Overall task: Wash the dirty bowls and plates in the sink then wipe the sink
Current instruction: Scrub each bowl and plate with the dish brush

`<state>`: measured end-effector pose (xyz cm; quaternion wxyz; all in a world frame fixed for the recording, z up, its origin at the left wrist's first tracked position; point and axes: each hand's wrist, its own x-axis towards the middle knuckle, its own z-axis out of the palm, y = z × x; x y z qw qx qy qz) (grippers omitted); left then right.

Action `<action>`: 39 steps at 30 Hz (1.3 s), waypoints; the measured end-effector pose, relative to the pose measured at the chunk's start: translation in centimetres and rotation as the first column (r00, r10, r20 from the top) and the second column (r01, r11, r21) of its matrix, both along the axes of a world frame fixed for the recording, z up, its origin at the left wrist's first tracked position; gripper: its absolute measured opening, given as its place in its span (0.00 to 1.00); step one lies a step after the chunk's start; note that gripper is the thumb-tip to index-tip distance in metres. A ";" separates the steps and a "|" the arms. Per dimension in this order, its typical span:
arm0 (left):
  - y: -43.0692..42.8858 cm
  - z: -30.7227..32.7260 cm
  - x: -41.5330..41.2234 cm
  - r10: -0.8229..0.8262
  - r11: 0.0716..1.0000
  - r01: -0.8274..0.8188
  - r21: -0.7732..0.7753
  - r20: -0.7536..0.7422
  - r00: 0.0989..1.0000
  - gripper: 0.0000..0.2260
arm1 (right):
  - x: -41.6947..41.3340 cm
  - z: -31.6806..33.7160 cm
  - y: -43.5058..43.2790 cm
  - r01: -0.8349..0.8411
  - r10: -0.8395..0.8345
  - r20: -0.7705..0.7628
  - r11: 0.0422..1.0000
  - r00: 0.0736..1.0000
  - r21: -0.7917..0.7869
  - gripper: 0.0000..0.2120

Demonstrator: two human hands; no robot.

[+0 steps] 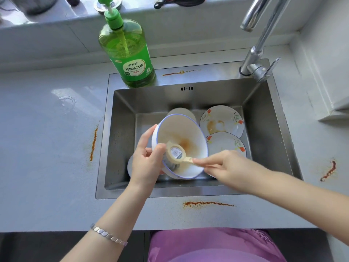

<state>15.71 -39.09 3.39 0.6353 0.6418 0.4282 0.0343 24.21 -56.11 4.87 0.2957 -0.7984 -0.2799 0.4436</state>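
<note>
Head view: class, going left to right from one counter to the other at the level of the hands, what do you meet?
Left counter stain → left hand → bowl → right hand → right counter stain.

Left grip (146,157) holds white blue-rimmed bowl (188,129) by rim, tilted over sink (151,97). Right grip (224,165) pinches handle of beige round brush (176,153); brush head inside bowl, beside brown stain. Stained flowered plate (221,120) and second plate (225,143) lie right of bowl. Green soap bottle (130,53) on sink's back ledge. Orange smears on bench (47,148).
</note>
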 end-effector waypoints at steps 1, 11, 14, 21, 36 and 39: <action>-0.1 0.0 -0.1 -0.010 1.000 0.010 0.003 -0.001 1.000 0.22 | 0.6 -0.2 0.1 0.027 -0.026 0.046 0.999 0.999 -0.025 0.17; 0.4 0.0 -0.6 -0.044 0.996 0.043 0.079 0.012 0.999 0.21 | 1.8 -0.5 0.1 0.036 -0.003 0.215 0.988 0.977 -0.147 0.18; 0.9 -0.2 -0.5 -0.053 0.993 0.049 0.111 0.038 0.998 0.21 | 1.2 -0.3 0.1 -0.045 0.039 -0.058 0.994 0.998 -0.095 0.15; 1.7 -0.1 -0.2 -0.239 0.970 0.240 0.040 -0.018 0.971 0.22 | 3.0 0.5 -0.8 -0.055 0.003 -0.511 0.995 0.860 -0.087 0.15; 1.7 -0.6 0.5 -0.268 0.963 0.267 -0.030 -0.175 0.947 0.13 | 2.5 -0.4 -1.0 -0.275 0.235 -0.188 0.934 0.954 -0.229 0.15; 2.5 -0.7 0.2 -0.326 0.945 0.325 -0.038 -0.195 0.925 0.16 | 3.4 -0.8 -2.0 -0.295 0.313 0.001 0.896 0.950 -0.332 0.14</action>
